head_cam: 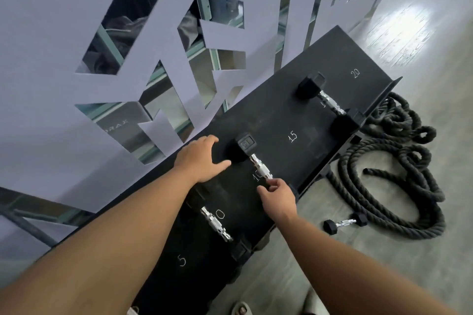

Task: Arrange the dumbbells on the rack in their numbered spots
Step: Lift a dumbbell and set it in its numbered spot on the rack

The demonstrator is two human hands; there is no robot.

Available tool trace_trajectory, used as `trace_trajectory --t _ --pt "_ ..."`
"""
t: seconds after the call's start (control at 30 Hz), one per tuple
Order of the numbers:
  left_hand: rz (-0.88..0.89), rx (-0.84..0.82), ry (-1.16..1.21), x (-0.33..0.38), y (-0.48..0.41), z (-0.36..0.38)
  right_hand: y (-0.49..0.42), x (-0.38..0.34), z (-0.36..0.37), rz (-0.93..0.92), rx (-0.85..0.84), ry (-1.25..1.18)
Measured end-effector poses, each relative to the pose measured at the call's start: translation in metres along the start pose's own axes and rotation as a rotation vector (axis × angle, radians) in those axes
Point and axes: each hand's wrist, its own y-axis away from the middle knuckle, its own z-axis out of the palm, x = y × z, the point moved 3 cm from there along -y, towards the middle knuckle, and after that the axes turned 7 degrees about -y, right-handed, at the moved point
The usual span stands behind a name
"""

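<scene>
While our left hand (202,158) lies flat and spread on the rack (302,120), our right hand (277,195) pinches the chrome handle of the middle dumbbell (258,163), whose near head hides behind our fingers. Chalk numbers sit partly covered; another dumbbell (217,225) lies nearer, its far head lost under our left forearm.

coiled black rope (389,169) on floor (422,276)

Black rack (302,112), slanted shelf chalked 5, 10, 15, 20. Three black hex-headed, chrome-handled dumbbells on it: one (216,224) between 5 and 10, one (258,165) over a chalk mark, one (329,101) near 20. Small fourth (344,223) on floor beside rack.
</scene>
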Motion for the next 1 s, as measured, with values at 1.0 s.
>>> trace_trajectory --t 1.0 --pt "0.113 -0.23 -0.272 0.115 -0.141 0.037 -0.115 0.054 -0.09 0.276 -0.059 0.116"
